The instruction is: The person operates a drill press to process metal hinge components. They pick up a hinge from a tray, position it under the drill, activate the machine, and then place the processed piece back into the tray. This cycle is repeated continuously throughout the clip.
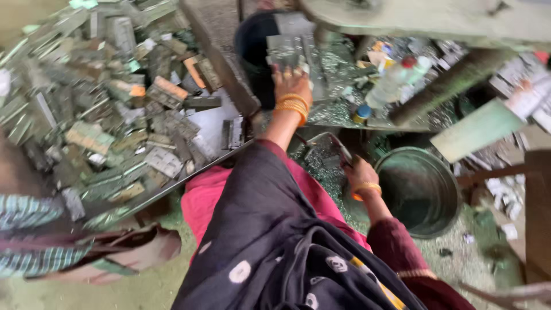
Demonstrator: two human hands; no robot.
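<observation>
My left hand (291, 82), with orange bangles on the wrist, reaches forward and grips a grey-green circuit board (288, 50) held up in front of a black bucket (252, 43). My right hand (360, 174), also with an orange bangle, sits lower, beside a round metal bucket (445, 198). It is closed around a dark metal hand tool (337, 148) whose blurred shape points up and to the left. Small metal scraps (321, 169) cover the ground between the two hands.
A large heap of circuit boards (103, 97) lies on a metal sheet at the left. Plastic bottles (396, 80) and loose parts sit under a bench (436, 20) at the back right. Another person's striped sleeve (28, 229) is at the lower left.
</observation>
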